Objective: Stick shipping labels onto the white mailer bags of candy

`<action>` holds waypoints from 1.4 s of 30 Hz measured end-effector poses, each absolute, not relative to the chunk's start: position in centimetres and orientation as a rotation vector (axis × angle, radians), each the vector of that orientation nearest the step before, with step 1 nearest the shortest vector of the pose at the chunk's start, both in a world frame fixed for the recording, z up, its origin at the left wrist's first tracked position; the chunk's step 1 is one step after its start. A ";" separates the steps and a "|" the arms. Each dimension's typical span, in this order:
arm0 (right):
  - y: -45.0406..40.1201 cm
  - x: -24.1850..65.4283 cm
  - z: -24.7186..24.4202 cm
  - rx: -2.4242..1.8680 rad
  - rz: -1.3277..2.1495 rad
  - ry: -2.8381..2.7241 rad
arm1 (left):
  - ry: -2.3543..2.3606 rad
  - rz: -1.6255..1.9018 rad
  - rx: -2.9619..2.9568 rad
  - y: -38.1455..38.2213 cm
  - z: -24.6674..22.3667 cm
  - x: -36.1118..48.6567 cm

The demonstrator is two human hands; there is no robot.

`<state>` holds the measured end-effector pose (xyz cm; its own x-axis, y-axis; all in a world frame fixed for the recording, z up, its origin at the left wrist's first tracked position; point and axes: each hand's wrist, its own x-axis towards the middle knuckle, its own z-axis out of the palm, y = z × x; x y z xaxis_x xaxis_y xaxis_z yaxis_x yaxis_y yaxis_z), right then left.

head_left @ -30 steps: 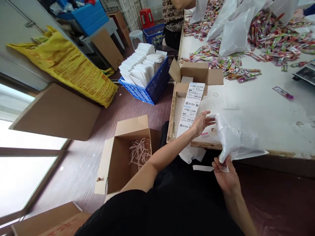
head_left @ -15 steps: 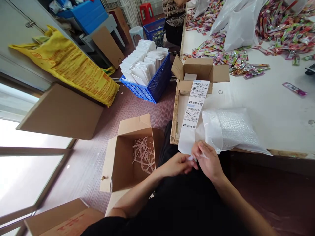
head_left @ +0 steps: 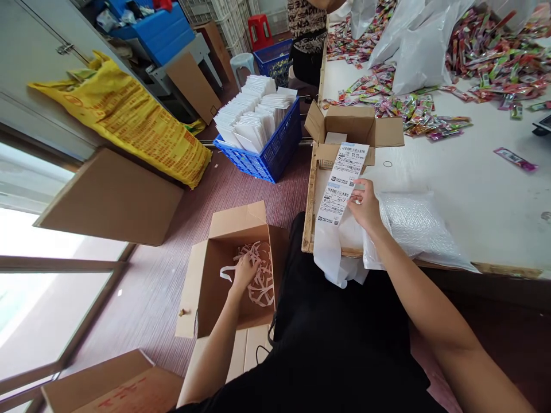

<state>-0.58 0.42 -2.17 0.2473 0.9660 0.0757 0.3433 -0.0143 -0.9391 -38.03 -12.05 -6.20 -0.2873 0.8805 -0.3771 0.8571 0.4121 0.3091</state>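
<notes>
My left hand (head_left: 245, 271) is inside an open cardboard box (head_left: 220, 287) on the floor, fingers closed on a white paper strip (head_left: 226, 273) that curls out beside them. Several thin, crumpled strips (head_left: 261, 287) lie in that box. At the table's corner, my right hand (head_left: 365, 203) pinches the right edge of a strip of printed shipping labels (head_left: 337, 198). The bare white backing of the labels (head_left: 329, 252) hangs over the table edge. Under my right forearm, partly covered, a white bubble mailer (head_left: 408, 221) rests on the table.
Behind the labels stands a small open carton (head_left: 350, 121). A blue basket (head_left: 275, 158) full of white envelopes is on the floor. Colourful small packets (head_left: 413, 112) and white bags (head_left: 424, 57) cover the far table. A person (head_left: 305, 40) is at the table's far side.
My hands have parted. The left moved down-left into the floor box with a paper strip; the right moved up to the labels. The backing now hangs crumpled over the edge.
</notes>
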 end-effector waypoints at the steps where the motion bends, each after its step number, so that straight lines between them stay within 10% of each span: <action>1: 0.3 -0.6 -1.9 -1.517 0.835 -1.239 | 2.123 0.270 1.477 -11.3 -5.4 -36.8; 7: -2.9 -0.8 1.2 -1.274 0.952 -1.173 | 1.403 1.174 1.329 -4.8 1.4 -24.9; 22: -11.9 0.8 4.6 -1.409 0.757 -1.577 | 0.702 0.548 0.676 -4.1 3.9 -15.3; 33: -14.9 4.9 15.0 -1.218 0.415 -1.185 | 1.015 0.925 0.405 -1.0 1.1 -16.0; 42: -4.9 7.7 0.7 -1.897 0.251 -1.774 | 0.902 0.694 0.502 -3.2 0.9 -17.2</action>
<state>7.74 -4.90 0.73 0.1222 0.9690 0.2146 0.8712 -0.0011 -0.4909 -17.16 -3.20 0.89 0.4319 0.7271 -0.5336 -0.3300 0.6780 0.6568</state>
